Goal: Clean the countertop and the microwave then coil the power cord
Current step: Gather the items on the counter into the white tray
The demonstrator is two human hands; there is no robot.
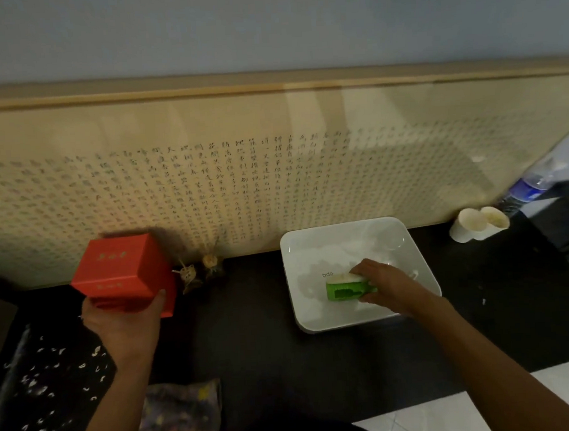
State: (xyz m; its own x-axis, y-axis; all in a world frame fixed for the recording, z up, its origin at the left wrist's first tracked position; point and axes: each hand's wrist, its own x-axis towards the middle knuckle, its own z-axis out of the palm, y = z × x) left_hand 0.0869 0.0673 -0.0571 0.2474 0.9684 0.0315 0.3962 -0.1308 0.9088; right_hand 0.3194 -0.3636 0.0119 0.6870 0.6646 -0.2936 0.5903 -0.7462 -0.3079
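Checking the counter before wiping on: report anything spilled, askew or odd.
Pale crumbs or flecks are scattered on the black countertop right of the white square appliance top. Two white paper cups lie tipped on their sides by the back panel.

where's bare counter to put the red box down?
Bare: the dark countertop between left hand holding the red box and the white appliance top. Crowded: the back right corner, with paper cups and bottle.
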